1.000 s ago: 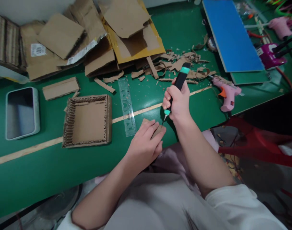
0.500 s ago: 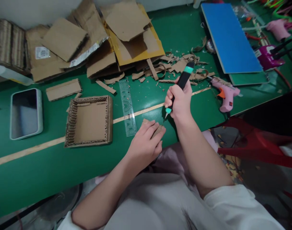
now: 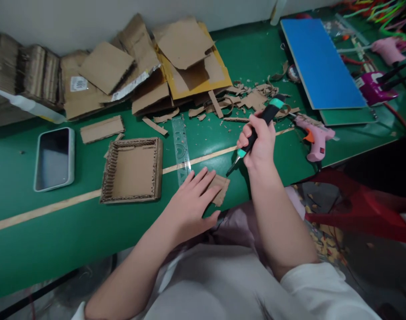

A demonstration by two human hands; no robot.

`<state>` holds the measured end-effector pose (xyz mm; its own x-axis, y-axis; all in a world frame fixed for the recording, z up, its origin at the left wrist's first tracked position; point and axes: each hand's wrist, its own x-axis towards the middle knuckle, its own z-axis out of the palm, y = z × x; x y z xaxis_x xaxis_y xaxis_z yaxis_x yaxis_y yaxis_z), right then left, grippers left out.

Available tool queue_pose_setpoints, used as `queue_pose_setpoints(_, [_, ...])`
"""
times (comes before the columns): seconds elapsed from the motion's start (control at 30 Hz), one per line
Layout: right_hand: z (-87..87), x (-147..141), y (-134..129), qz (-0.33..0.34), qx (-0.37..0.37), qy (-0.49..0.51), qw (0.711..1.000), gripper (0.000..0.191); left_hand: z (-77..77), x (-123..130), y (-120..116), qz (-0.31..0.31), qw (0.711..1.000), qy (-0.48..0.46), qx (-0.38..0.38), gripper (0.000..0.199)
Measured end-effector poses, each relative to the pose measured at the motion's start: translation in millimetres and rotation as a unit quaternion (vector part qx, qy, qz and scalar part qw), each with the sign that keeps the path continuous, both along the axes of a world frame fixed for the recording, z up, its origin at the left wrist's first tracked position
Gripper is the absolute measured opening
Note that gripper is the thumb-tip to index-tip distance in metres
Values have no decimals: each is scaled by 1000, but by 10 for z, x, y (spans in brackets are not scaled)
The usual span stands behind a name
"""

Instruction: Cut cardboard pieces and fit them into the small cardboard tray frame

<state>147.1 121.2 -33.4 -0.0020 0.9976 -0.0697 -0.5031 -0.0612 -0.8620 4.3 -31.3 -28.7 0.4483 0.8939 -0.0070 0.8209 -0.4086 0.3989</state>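
both hands busy: left hand (image 3: 189, 202) flat on cardboard piece (image 3: 220, 186), right hand (image 3: 259, 144) gripping knife (image 3: 256, 130) just above

- cardboard tray (image 3: 133, 171) lies on the table (image 3: 56, 231), phone (image 3: 54, 158) to its left
- ruler (image 3: 182, 149) lies right of the tray
- glue gun (image 3: 314, 135) lies far right
- cardboard pile (image 3: 139, 75) lies behind

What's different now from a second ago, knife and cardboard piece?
The right hand has lifted the craft knife off the small cardboard piece and tilted it; its tip now hangs just above and apart from the piece. The left hand has spread flatter, uncovering more of the piece. Still gripping the knife; cardboard tray, ruler and glue gun unmoved.
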Motion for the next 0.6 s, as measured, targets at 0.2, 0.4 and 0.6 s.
queue_pose_setpoints(0.2, [100,64,14,-22,31,39,999,27,-7,56,126,38,996,45,59,37])
queue_pose_setpoints(0.4, [239,159,-72,-103,60,-10,993,17,-48,264,187,198,971,76,114,42])
queue_pose_setpoints(0.6, [346,197,-267,-57,93,-3,994,12,-160,335,148,231,960,62,145,46])
